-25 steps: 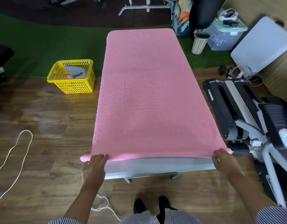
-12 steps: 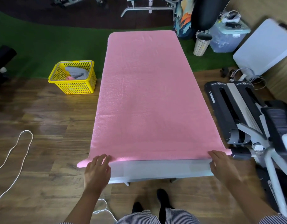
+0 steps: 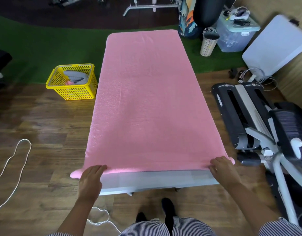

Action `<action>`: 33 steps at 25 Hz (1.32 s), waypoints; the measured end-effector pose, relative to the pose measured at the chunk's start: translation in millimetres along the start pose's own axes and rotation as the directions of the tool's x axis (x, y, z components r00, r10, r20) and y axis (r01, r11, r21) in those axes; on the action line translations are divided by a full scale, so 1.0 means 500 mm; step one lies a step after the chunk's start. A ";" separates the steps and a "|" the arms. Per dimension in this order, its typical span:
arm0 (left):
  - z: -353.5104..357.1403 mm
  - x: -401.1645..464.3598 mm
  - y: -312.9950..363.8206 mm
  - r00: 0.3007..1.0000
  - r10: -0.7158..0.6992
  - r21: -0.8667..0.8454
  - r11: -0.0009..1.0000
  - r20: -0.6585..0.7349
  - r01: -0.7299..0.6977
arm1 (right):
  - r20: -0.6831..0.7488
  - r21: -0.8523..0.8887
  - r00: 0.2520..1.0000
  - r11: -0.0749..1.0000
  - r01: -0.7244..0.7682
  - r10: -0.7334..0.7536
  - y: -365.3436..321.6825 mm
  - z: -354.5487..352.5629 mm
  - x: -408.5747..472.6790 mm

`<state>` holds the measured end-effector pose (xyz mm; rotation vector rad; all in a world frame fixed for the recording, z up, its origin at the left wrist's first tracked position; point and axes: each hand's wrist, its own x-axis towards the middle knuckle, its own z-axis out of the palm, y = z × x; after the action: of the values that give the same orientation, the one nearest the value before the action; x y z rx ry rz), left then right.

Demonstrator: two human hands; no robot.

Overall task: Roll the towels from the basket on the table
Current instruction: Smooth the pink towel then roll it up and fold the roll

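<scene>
A large pink towel (image 3: pixel 146 108) lies spread flat over the long table (image 3: pixel 155 182), covering all but a white strip at the near end. My left hand (image 3: pixel 90 180) holds the towel's near left corner, fingers laid over the edge and thumb hidden beneath. At the near right corner my right hand (image 3: pixel 221 169) grips the edge with bent fingers. A bit of pink sticks out past each hand. The yellow basket (image 3: pixel 73 94) stands on the floor left of the table, with grey towels (image 3: pixel 75 76) and a bit of pink cloth inside.
A black and white exercise machine (image 3: pixel 249 116) stands close to the table's right side. A white cord (image 3: pixel 15 159) loops on the wooden floor at left. A slatted bin (image 3: pixel 209 46), a clear storage box (image 3: pixel 235 34) and a white panel (image 3: pixel 274 48) sit at the far right.
Both hands stay at the towel's near corners. The left corner of the towel now pokes out further to the left of the table. The view has shifted slightly.
</scene>
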<state>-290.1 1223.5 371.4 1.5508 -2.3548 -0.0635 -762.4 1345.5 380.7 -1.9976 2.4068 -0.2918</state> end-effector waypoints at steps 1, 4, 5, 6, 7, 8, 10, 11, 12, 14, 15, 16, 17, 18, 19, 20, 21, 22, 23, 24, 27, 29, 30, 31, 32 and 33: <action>-0.002 0.001 -0.005 0.999 0.041 0.013 0.999 0.002 -0.041 | -0.005 -0.012 1.000 1.000 -0.006 0.006 0.001 0.000 0.000; -0.006 0.000 -0.011 0.996 0.085 0.133 0.988 -0.022 -0.081 | -0.063 -0.026 0.998 0.999 0.020 -0.022 0.003 0.001 -0.002; -0.007 0.001 -0.007 0.998 0.043 0.172 0.985 -0.042 -0.035 | -0.065 -0.030 0.998 1.000 0.004 -0.006 0.002 -0.004 0.000; -0.008 0.003 0.000 0.998 -0.010 0.194 0.981 -0.066 0.023 | -0.072 -0.030 0.997 0.999 -0.014 0.012 0.004 -0.005 0.001; -0.008 0.006 0.006 0.995 -0.049 0.196 0.978 -0.082 0.065 | -0.077 -0.033 0.997 0.999 -0.020 0.017 0.003 -0.006 0.003; -0.007 0.006 0.012 0.993 -0.073 0.184 0.979 -0.093 0.089 | -0.099 -0.044 0.995 0.999 0.002 -0.006 0.006 -0.003 0.003; 0.001 0.000 0.014 0.991 -0.078 0.143 0.985 -0.110 0.094 | -0.143 -0.046 0.988 0.998 0.050 -0.056 0.010 0.000 -0.002; 0.002 -0.002 0.015 0.991 -0.075 0.117 0.989 -0.111 0.088 | -0.156 -0.024 0.986 0.998 0.056 -0.059 0.010 -0.001 -0.006; 0.005 -0.006 0.015 0.991 -0.080 0.093 0.992 -0.108 0.090 | -0.163 0.007 0.985 0.999 0.049 -0.047 0.011 -0.001 -0.010; 0.008 -0.014 0.016 0.992 -0.091 0.052 0.994 -0.084 0.095 | -0.157 0.061 0.988 0.998 0.017 -0.007 0.010 -0.004 -0.021; 0.009 -0.017 0.015 0.994 -0.090 0.045 0.995 -0.063 0.093 | -0.146 0.064 0.989 0.998 0.026 -0.016 0.009 -0.006 -0.026; 0.010 -0.018 0.013 0.995 -0.081 0.047 0.995 -0.050 0.084 | -0.137 0.044 0.990 0.998 0.048 -0.041 0.011 -0.005 -0.029; 0.011 -0.016 0.008 0.997 -0.068 0.051 0.996 -0.044 0.071 | -0.122 0.018 0.991 0.998 0.064 -0.062 0.011 -0.003 -0.029; 0.012 -0.014 0.003 0.998 -0.055 0.054 0.997 -0.041 0.057 | -0.113 0.005 0.991 0.997 0.073 -0.072 0.013 0.001 -0.026; 0.014 -0.010 -0.002 0.998 -0.043 0.052 0.998 -0.039 0.045 | -0.104 0.008 0.992 0.998 0.068 -0.067 0.015 0.002 -0.021; 0.017 -0.004 -0.005 0.998 -0.036 0.039 0.999 -0.041 0.038 | -0.098 0.023 0.994 0.998 0.058 -0.056 0.017 0.004 -0.015; 0.017 0.003 -0.007 0.998 -0.038 0.023 0.999 -0.047 0.039 | -0.087 0.042 0.995 0.998 0.045 -0.042 0.017 0.004 -0.010; 0.017 0.007 -0.009 0.998 -0.040 0.009 0.999 -0.055 0.040 | -0.078 0.067 0.996 0.997 0.037 -0.032 0.017 0.002 -0.005; 0.015 0.010 -0.009 0.998 -0.033 -0.002 0.999 -0.055 0.033 | -0.065 0.093 0.998 0.995 0.030 -0.024 0.017 -0.003 0.000; 0.010 0.013 -0.010 0.999 -0.015 -0.008 1.000 -0.046 0.015 | -0.054 0.109 0.998 0.994 0.028 -0.023 0.020 -0.005 0.004; -0.001 0.020 -0.025 0.998 0.064 0.015 0.998 0.011 -0.064 | -0.016 0.068 0.999 0.997 0.035 -0.034 0.028 -0.011 0.011; 0.000 0.028 -0.031 0.999 0.039 0.035 0.999 0.002 -0.039 | -0.010 0.038 0.999 0.999 0.033 -0.032 0.030 -0.012 0.023; 0.002 0.030 -0.031 1.000 0.005 0.035 0.999 -0.018 -0.004 | -0.018 0.026 0.999 0.999 0.028 -0.027 0.028 -0.012 0.030; 0.004 0.031 -0.027 0.999 -0.016 0.037 0.999 -0.047 0.018 | -0.034 0.016 0.999 1.000 0.021 -0.021 0.024 -0.014 0.037; 0.007 0.029 -0.022 0.997 -0.016 0.045 0.999 -0.070 0.019 | -0.058 0.017 0.998 1.000 0.022 -0.021 0.020 -0.014 0.040; 0.009 0.026 -0.019 0.996 0.001 0.054 0.999 -0.090 0.004 | -0.080 0.028 0.996 0.999 0.026 -0.023 0.017 -0.013 0.040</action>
<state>-287.3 1207.3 368.2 1.5466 -2.3034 0.0684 -775.3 1328.5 388.1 -2.0431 2.4107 -0.4119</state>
